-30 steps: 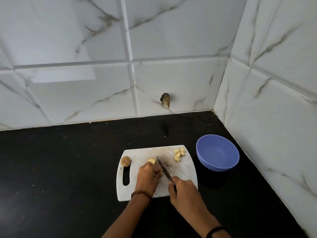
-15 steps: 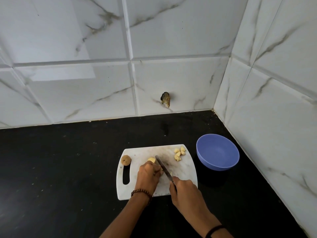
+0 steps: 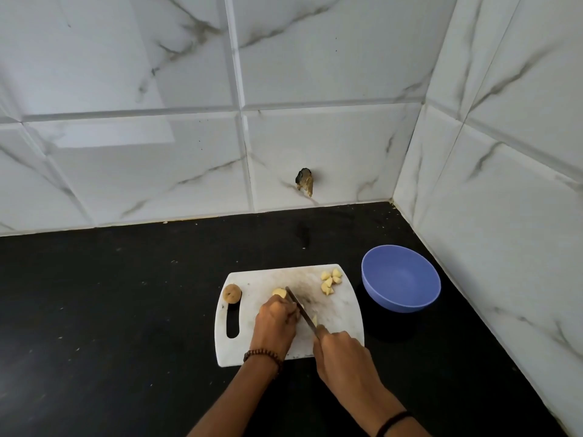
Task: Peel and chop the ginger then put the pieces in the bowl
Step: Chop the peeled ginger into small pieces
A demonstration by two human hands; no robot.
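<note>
two hands work over a white cutting board (image 3: pixel 344 313) lying on a black countertop (image 3: pixel 110 310). the left hand (image 3: pixel 277 320) is curled down onto a peeled piece of ginger (image 3: pixel 279 292), pinning it to the board; only the far end of the piece shows past the fingers. the right hand (image 3: pixel 342 351) is closed around the handle of a knife (image 3: pixel 299 307), whose blade runs diagonally from near right to far left, its edge set against the ginger just right of the left hand. a small cut piece lies beside the blade near the handle. a cluster of chopped ginger pieces (image 3: pixel 329 280) sits at the far right corner of the board. a round unpeeled stub (image 3: pixel 232 293) rests at the board's far left edge, above the handle slot. a blue bowl (image 3: pixel 400 279) stands on the countertop just right of the board, not touching it.
</note>
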